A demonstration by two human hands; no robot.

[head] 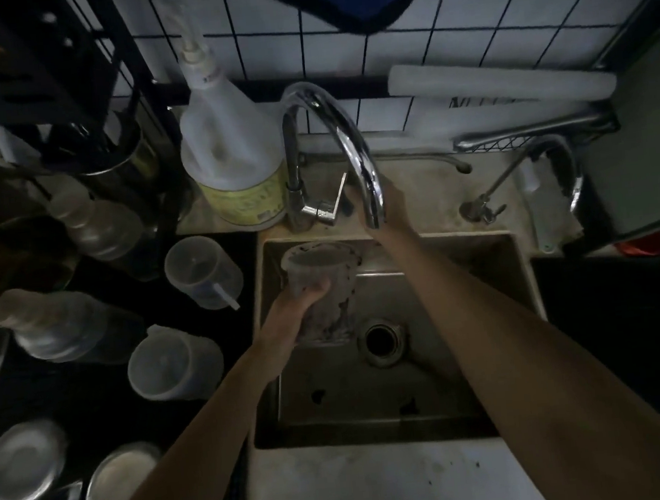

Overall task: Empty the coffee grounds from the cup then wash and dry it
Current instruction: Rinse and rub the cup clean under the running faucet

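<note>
Reaching right hand (390, 203) behind faucet (350, 147)

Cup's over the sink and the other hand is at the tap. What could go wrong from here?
1. The translucent plastic cup, held in the left hand, sits left of the chrome gooseneck spout; water may miss it.
2. Dark residue clings to the cup's wall, so one rinse may not clear it.
3. The right hand is partly hidden behind the spout, so its hold is unclear.

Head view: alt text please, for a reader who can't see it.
The left hand holds a grounds-streaked clear cup over a steel sink, while the right hand reaches behind the curved tap. No water stream is visible.
</note>
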